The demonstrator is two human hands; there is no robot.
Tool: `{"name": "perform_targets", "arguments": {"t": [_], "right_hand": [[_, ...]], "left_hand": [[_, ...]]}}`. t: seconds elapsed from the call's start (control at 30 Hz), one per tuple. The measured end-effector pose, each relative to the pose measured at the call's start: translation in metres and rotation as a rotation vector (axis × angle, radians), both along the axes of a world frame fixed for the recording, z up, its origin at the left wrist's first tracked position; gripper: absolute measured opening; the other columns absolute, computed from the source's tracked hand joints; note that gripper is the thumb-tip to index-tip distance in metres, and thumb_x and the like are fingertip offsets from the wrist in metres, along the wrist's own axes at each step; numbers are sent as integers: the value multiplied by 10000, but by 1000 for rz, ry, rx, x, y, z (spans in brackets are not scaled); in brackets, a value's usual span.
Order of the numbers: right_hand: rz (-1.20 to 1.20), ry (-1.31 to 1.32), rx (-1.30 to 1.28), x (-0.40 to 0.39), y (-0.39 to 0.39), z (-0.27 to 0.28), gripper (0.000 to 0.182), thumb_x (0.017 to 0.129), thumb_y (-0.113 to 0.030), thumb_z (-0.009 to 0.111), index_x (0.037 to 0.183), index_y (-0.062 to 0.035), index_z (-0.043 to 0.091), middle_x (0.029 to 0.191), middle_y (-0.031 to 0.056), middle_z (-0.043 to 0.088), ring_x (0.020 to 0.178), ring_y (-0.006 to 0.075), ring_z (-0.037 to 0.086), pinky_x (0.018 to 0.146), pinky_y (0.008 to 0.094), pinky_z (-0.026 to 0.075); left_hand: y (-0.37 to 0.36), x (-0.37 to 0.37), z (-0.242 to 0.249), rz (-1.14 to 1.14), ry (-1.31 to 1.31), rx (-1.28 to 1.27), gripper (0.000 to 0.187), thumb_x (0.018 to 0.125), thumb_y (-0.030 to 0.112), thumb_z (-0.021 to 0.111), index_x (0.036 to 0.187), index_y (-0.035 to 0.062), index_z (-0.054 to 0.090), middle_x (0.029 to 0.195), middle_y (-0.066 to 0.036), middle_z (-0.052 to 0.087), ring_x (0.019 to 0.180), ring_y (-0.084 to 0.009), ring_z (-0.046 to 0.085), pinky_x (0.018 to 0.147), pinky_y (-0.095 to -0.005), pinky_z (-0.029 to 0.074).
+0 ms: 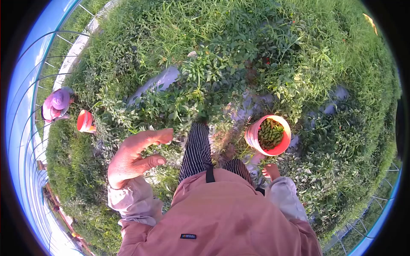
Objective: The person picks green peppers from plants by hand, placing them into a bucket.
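Observation:
My left hand is raised in front of me with its fingers loosely apart, and nothing is in it. It hovers over low green pepper plants. My right hand is lower, near my hip, just below a pink bucket filled with green peppers. The fingers look curled, and I cannot tell whether they hold anything. My striped trouser leg and pink jacket fill the lower middle.
Dense weeds and pepper plants cover the ground, with patches of grey mulch film showing through. Another person in a pink hat crouches at the far left beside an orange bucket. Greenhouse hoops line the left edge.

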State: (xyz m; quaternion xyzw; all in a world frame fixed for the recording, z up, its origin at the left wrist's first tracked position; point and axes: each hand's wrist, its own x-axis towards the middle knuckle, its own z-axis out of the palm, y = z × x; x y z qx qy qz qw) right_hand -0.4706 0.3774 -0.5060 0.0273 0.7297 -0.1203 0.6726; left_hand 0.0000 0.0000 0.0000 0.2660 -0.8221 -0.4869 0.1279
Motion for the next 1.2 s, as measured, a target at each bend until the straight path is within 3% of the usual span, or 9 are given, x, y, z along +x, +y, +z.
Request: {"name": "perform_targets", "arguments": {"t": [0.1, 0.3, 0.57, 0.7, 0.9, 0.97, 1.03, 1.1, 1.2], "right_hand": [[-36, 36, -108, 40, -82, 92, 83, 855, -77, 559, 778, -48, 564, 642, 51, 559, 516, 152, 533, 436, 279, 427], [-6, 87, -118, 67, -223, 113, 83, 851, -109, 573, 810, -38, 581, 667, 50, 579, 546, 140, 552, 481, 278, 457], [104, 3, -197, 125, -326, 89, 205, 877, -136, 572, 1011, 12, 620, 804, 107, 673, 668, 171, 655, 559, 292, 526], [87, 116, -174, 187, -379, 146, 225, 888, -96, 563, 1057, 39, 627, 799, 110, 686, 687, 168, 661, 578, 285, 532], [83, 23, -101, 209, -419, 164, 284, 893, -114, 588, 1114, 64, 593, 892, 106, 697, 769, 161, 670, 701, 278, 542], [44, 19, -67, 206, -426, 158, 277, 897, -112, 581, 1115, 58, 592, 914, 109, 699, 783, 162, 670, 718, 281, 543], [25, 12, -43, 201, -433, 148, 273, 906, -109, 571, 1123, 56, 587, 917, 115, 700, 803, 166, 671, 727, 287, 543], [52, 22, -40, 195, -437, 135, 279, 915, -110, 566, 1138, 56, 581, 921, 122, 699, 816, 173, 672, 738, 294, 544], [47, 4, -22, 186, -460, 118, 269, 916, -95, 560, 1137, 56, 585, 918, 125, 698, 813, 175, 673, 742, 290, 544]], "left_hand": [[-28, 2, -33, 175, 23, 281, 606, 832, 274, 717, 1374, 100, 507, 1227, -155, 631, 1134, -259, 600, 924, -389, 475], [-130, 11, -121, 368, -45, 447, 518, 876, 159, 686, 1355, 56, 517, 1148, -118, 662, 1017, -188, 620, 851, -327, 512], [-271, 62, -236, 624, -218, 615, 443, 902, 230, 681, 1276, 22, 569, 1112, -134, 666, 981, -167, 619, 823, -315, 510], [-351, 59, -311, 728, -124, 729, 411, 927, 253, 643, 1265, 29, 575, 1092, -78, 669, 971, -142, 621, 828, -287, 492], [-463, -21, -436, 727, -74, 738, 372, 897, 243, 641, 1196, 26, 595, 1034, -36, 674, 922, -136, 622, 797, -285, 486], [-481, -61, -479, 654, -88, 679, 485, 865, 301, 670, 1265, 47, 565, 1136, -88, 659, 1009, -186, 614, 866, -313, 478], [-479, -101, -516, 605, -67, 646, 606, 838, 387, 682, 1332, 75, 525, 1306, -163, 573, 1186, -273, 543, 977, -363, 435], [-450, -134, -568, 494, -277, 387, 644, 819, 417, 674, 1373, 136, 504, 1427, -208, 455, 1330, -335, 410, 1050, -398, 382], [-399, -150, -556, 246, -293, 449, 577, 797, 376, 677, 1325, 182, 550, 1367, -229, 489, 1324, -388, 390, 1081, -419, 354]]}}
